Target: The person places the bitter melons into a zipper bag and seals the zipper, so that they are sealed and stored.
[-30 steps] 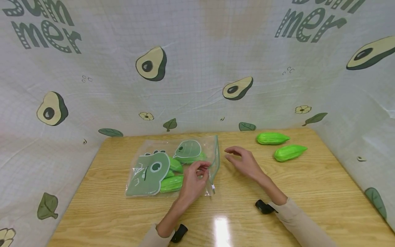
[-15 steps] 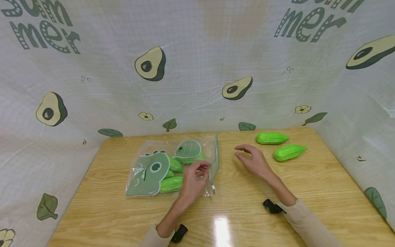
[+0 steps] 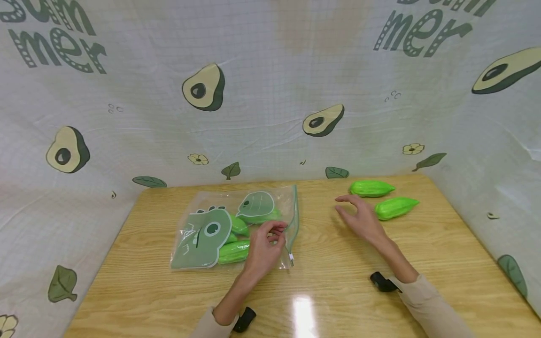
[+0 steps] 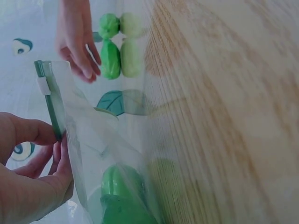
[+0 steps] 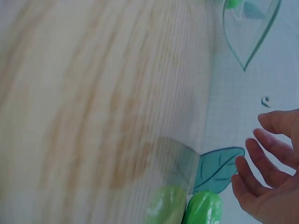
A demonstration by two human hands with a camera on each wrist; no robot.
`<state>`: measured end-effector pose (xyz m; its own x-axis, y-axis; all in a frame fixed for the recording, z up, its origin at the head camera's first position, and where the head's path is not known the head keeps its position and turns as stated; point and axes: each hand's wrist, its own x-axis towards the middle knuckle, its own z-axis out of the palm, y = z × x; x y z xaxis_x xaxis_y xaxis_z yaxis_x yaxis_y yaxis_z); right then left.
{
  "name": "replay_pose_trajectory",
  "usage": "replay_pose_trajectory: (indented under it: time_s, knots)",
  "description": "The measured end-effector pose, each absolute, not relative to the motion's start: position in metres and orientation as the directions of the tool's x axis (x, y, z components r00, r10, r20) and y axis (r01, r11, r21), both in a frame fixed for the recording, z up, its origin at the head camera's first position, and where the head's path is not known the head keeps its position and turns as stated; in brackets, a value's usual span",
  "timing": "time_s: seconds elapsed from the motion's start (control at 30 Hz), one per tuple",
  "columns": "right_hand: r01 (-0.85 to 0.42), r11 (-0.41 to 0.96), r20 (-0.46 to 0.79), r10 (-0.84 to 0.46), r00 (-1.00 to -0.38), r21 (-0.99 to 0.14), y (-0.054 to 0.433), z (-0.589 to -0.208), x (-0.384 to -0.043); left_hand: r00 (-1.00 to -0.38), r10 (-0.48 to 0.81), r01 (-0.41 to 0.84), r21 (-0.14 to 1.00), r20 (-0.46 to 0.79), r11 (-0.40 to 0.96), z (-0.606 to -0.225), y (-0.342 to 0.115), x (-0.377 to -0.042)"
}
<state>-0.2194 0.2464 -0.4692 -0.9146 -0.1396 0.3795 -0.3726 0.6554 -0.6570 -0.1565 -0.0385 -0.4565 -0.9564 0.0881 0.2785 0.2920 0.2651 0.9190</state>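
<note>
Left hand [image 3: 266,246] pinched the bag [image 3: 211,234] at its zip edge, bagged gourds [image 3: 234,252] left of it. Right hand [image 3: 361,218] unclenched, loose gourds [image 3: 395,208] just to its right.

Gap between bag [image 3: 211,244] and loose gourds [image 3: 396,208]

Plain beige sleeves [image 3: 432,303], black wrist cameras [image 3: 382,282] — small, stubby, tube-shaped

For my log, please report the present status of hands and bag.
Left hand pinches bag near its mouth. Right hand empty, beside two loose green vegetables. No obstacle visible.
</note>
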Motion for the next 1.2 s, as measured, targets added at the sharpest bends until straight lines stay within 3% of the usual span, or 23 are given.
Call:
replay_pose_trajectory:
  time_s: [0.43, 1.2]
  knots:
    - [-0.446, 0.689, 0.521, -0.116, -0.846, -0.572, 0.264, -0.468, -0.217, -0.953, 0.090, 0.302, 0.914, 0.289, 0.270, -0.457, -0.039, -0.157]
    - [-0.414, 0.736, 0.524, -0.094, -0.846, -0.536, 0.304, -0.467, -0.209, -0.954, 0.100, 0.299, 0.919, 0.283, 0.258, -0.459, -0.040, -0.157]
